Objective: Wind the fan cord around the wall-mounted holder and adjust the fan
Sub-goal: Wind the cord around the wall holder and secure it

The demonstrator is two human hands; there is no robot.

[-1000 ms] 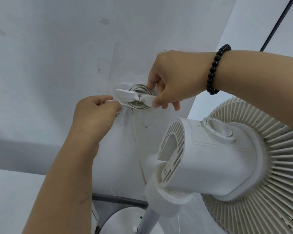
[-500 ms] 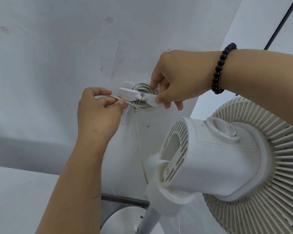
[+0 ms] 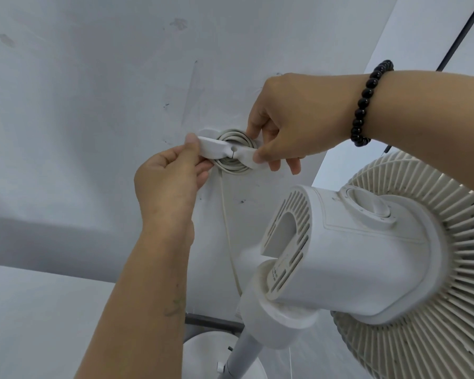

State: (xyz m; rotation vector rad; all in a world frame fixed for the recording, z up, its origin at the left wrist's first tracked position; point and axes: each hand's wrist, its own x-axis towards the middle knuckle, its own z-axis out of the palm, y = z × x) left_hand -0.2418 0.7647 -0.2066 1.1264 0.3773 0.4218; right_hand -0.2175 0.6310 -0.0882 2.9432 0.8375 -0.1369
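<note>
arms: bare, no sleeves; right wrist: bracelet (image 3: 367,102) of round glossy black beads

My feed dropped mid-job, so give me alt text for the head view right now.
Both hands pinch the white wall-mounted holder, left hand on its left wing, right hand on its right wing, with the fan cord coiled behind it. One cord strand hangs down the wall toward the white fan at lower right.

Two hands (image 3: 170,181), one fan (image 3: 367,258), one cord (image 3: 230,236), one holder (image 3: 225,150)
</note>
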